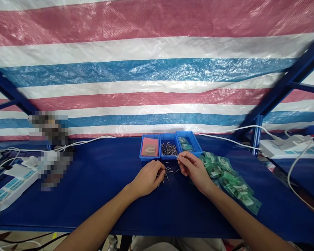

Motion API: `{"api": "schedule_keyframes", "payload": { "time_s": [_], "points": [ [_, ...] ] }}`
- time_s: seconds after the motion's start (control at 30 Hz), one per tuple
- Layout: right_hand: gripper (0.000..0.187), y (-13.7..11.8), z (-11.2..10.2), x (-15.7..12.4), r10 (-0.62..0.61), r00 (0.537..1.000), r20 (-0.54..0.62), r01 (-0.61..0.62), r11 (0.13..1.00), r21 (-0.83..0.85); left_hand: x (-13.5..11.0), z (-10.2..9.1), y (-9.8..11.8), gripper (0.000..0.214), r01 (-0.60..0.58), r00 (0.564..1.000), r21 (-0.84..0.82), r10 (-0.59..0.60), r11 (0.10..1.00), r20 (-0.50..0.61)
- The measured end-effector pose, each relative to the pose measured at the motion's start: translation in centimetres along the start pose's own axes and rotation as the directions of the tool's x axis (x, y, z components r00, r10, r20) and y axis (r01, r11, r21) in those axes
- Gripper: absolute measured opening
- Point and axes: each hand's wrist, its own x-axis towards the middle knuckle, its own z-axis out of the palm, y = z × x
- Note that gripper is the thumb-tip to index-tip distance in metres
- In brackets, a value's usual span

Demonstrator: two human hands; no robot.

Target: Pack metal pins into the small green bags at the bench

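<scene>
My left hand rests on the blue table with its fingers curled closed beside a loose pile of thin metal pins; what its fingertips hold, if anything, is hidden. With thumb and fingers pinched, my right hand is at the front of the bins and holds a small, thin, light-coloured piece that looks like a metal pin. Many more dark and silvery pins fill the middle blue bin. The left blue bin has a pink sheet with a pale arrow. Green packets lie in the right blue bin.
Green plastic packets are heaped right of my right hand. White power strips with cables stand at the left and right sides. A striped tarp hangs behind the table, between blue metal posts. A blurred patch covers something at left.
</scene>
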Motion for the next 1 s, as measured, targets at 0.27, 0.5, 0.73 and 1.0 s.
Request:
{"api": "schedule_keyframes", "payload": {
  "time_s": [0.27,0.5,0.73,1.0],
  "points": [
    [0.039,-0.21,0.15,0.05,-0.035,0.999,-0.004,0.034,0.998,-0.043,0.21,-0.26,-0.08,0.016,0.046,0.999,-0.032,-0.046,0.998,0.012],
    [0.04,-0.06,0.28,-0.35,-0.013,1.0,0.007,0.014,0.991,-0.13,0.51,-0.18,-0.04,0.014,0.034,0.999,-0.003,-0.034,0.999,0.039],
    [0.046,0.14,-0.16,-0.04,0.07,0.997,-0.011,-0.07,0.996,-0.047,0.53,0.0,-0.06,0.015,0.021,1.0,0.037,-0.021,0.999,0.019],
    [0.036,0.53,-0.49,0.27,0.051,0.999,-0.008,-0.049,0.992,0.114,0.38,-0.02,-0.37,0.02,0.026,1.0,0.037,-0.026,0.999,-0.007]
  ]
}}
